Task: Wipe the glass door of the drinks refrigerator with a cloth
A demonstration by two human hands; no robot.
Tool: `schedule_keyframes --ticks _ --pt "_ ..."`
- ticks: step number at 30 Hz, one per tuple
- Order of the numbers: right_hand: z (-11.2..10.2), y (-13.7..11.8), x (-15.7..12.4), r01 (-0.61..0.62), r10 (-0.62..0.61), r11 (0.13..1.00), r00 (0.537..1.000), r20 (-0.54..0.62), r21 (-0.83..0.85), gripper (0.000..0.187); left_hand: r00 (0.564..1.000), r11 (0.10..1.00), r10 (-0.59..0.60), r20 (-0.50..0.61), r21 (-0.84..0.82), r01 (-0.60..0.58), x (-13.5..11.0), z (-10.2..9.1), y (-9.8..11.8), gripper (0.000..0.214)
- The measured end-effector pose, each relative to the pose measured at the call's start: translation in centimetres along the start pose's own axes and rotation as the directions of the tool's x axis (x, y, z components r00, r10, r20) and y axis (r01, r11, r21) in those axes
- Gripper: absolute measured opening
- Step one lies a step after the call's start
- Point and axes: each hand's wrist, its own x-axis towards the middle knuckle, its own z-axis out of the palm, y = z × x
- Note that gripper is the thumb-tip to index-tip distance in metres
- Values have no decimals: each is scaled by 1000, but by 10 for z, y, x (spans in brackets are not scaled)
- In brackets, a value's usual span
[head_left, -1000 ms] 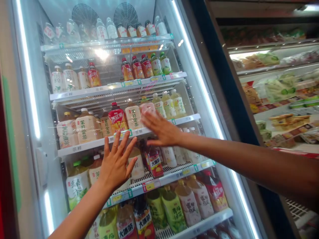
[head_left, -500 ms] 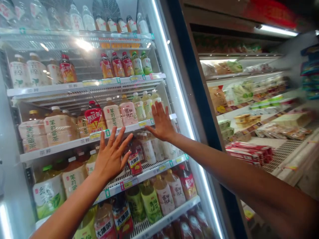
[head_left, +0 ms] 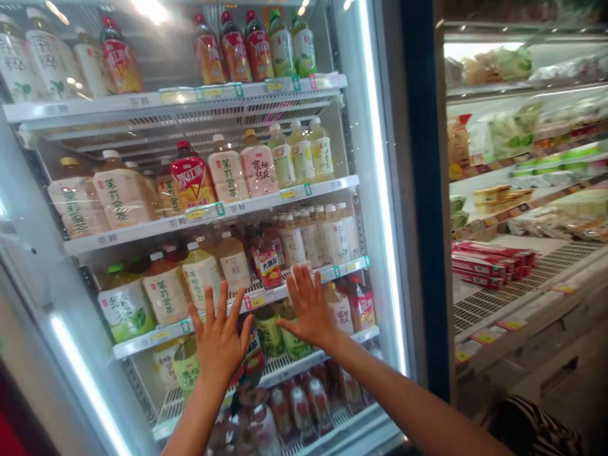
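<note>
Inside a lit drinks cooler [head_left: 368,158], bottles [head_left: 228,174] stand in rows on white shelves [head_left: 259,201]. In front of them the left hand [head_left: 221,345] and right hand [head_left: 312,311] are raised near each other, fingers spread wide and holding nothing, though I cannot tell whether they touch anything; rightward, an open chiller [head_left: 536,278] carries red packs [head_left: 494,261].

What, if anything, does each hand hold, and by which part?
Nothing is held: the left hand and right hand are both spread open before the bottles.

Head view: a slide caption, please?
Bare left hand and right hand, spread before white refrigerator shelves of colourful labelled plastic bottles.
</note>
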Motion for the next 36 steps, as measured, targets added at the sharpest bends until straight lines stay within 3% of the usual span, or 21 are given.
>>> schedule_keyframes --ticks 1,3,6,8,14,16,20,22,25,27,29,33,34,36 --pt "3 -9 -13 25 -25 1000 1000 15 0 101 1000 1000 -8 9 4 8 -12 -1 -5 76" --pt "5 -21 -11 13 -13 1000 999 32 -7 102 1000 1000 -27 14 12 27 -28 -3 -17 77" --pt "7 -34 34 -77 78 997 996 30 -22 112 996 996 -85 -23 29 86 -37 -6 -33 80" --pt "11 -48 50 -126 127 991 992 20 -32 118 994 994 -103 -46 40 105 -38 -4 -39 80" --pt "28 -103 -22 11 -11 1000 1000 26 -8 96 990 996 -81 -113 39 86 -40 6 -40 77" --pt "29 -106 -13 -16 16 1000 1000 16 -15 89 989 996 -78 -122 41 84 -41 6 -40 76" --pt "26 -105 37 -153 154 988 988 -28 22 89 993 997 -72 -97 20 75 -43 6 -43 77" --pt "27 -109 26 -161 161 986 987 -11 45 92 994 996 -84 -73 -35 82 -44 6 -44 77" --pt "33 -121 -34 -72 72 997 997 6 21 87 991 993 -94 -90 -73 88 -45 7 -45 76" --pt "39 -120 -59 -18 18 1000 1000 0 -25 82 989 996 -78 -126 -53 72 -45 9 -45 75" --pt "41 -112 -48 17 -17 997 1000 1 -69 89 986 998 -57 -154 -31 53 -44 11 -45 75" --pt "35 -106 14 -29 30 993 999 11 -118 108 985 999 -51 -166 -16 50 -43 11 -45 77" --pt "35 -108 15 -46 47 992 999 10 -120 108 985 999 -54 -164 -15 52 -43 10 -45 78" --pt "36 -116 -10 -59 59 992 998 2 -115 101 986 999 -53 -159 -17 51 -43 9 -44 77"
